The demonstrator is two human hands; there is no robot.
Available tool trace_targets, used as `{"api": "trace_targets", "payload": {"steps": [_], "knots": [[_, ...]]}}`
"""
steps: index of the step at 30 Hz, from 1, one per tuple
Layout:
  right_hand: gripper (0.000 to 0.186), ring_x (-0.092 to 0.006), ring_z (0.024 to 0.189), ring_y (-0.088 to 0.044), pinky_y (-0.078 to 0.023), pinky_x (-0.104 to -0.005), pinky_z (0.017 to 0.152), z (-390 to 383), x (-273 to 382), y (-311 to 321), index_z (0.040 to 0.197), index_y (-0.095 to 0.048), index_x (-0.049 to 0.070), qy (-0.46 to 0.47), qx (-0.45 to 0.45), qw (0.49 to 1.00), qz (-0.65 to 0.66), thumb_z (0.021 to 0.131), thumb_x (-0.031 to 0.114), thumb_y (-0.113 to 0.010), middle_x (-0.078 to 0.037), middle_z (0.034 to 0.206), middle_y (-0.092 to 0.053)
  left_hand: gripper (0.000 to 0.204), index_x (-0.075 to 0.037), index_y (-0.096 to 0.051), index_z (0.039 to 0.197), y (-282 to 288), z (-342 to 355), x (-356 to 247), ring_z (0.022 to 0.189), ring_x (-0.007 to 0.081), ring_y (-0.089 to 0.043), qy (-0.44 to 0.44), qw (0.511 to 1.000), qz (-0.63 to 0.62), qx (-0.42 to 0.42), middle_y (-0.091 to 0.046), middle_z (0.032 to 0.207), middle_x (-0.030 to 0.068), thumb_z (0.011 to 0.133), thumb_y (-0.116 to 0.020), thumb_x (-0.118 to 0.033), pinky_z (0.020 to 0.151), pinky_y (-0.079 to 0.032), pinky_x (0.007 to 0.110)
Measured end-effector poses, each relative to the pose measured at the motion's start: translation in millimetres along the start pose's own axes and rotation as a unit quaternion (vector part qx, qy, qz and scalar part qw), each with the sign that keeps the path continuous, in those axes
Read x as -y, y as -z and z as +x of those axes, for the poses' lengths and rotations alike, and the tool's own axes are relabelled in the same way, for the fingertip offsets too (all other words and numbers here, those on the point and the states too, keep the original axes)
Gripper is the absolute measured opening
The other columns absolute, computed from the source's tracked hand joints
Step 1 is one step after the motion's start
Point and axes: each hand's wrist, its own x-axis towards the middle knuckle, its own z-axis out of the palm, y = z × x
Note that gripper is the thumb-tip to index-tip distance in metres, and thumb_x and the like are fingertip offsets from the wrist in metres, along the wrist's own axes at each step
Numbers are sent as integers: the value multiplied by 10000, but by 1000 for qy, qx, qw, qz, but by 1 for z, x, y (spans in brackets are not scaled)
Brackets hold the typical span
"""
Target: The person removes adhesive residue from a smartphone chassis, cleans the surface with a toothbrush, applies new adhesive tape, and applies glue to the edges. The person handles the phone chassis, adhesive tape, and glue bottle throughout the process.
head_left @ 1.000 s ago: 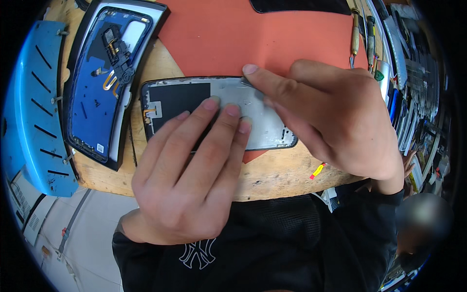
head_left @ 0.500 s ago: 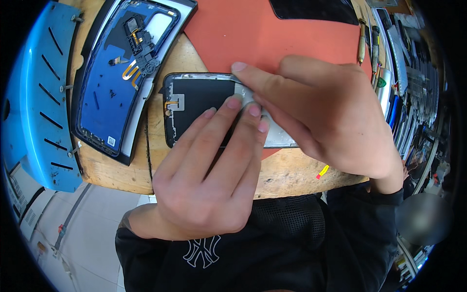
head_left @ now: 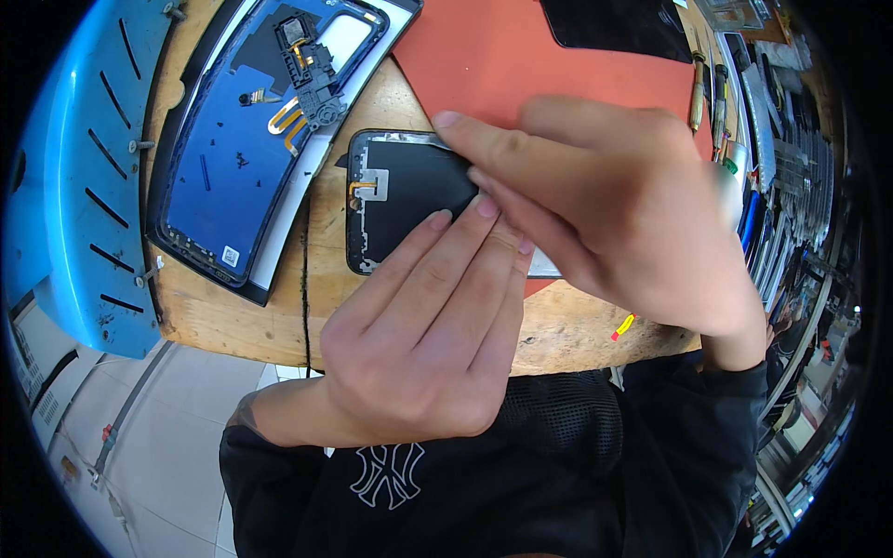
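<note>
Head view: I judge edge work underway on black rectangular phone panel (head_left: 414, 191) atop brown wooden bench (head_left: 563, 324), left hand (head_left: 423, 321) flat, gripping nothing, right hand (head_left: 609, 209) half-curled, hold unclear, next calling for steady bracing.

I see a way across the orange mat (head_left: 493, 70), between the blue phone cover (head_left: 191, 209) on the left and the screwdrivers (head_left: 697, 98) rightward; a black panel (head_left: 614, 23) occupies its far right, the right hand (head_left: 605, 191) its near side.
</note>
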Motion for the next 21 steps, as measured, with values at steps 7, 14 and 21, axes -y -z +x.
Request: {"api": "trace_targets", "payload": {"steps": [7,14,21], "knots": [[379,-267,621,-599,-475,-396,555,10,5,5,1268,-781,9,20,6,999,-30,890,-6,-793,-94,746,-591,218,21,-825,973,-2,-2,1,1079,316,-790,0,1000,-7,-19,-805,1032,152,836,-728,-118,950,-654,427],[376,-280,643,-616,-489,-409,572,14,5,-2,1253,-786,13,38,-12,999,8,877,11,-795,-95,776,-616,158,58,-770,870,-2,1,-1,1036,325,-787,-8,1000,-23,-14,-778,1021,182,824,-716,-84,960,-649,428],[162,-382,677,-688,-536,-496,608,-7,-8,-3,964,-738,15,33,-52,996,64,851,132,-730,-172,733,-658,205,65,-791,1023,-3,0,6,1044,418,-779,-13,997,-53,52,-779,1053,229,870,-694,-31,1021,-614,560]]}}
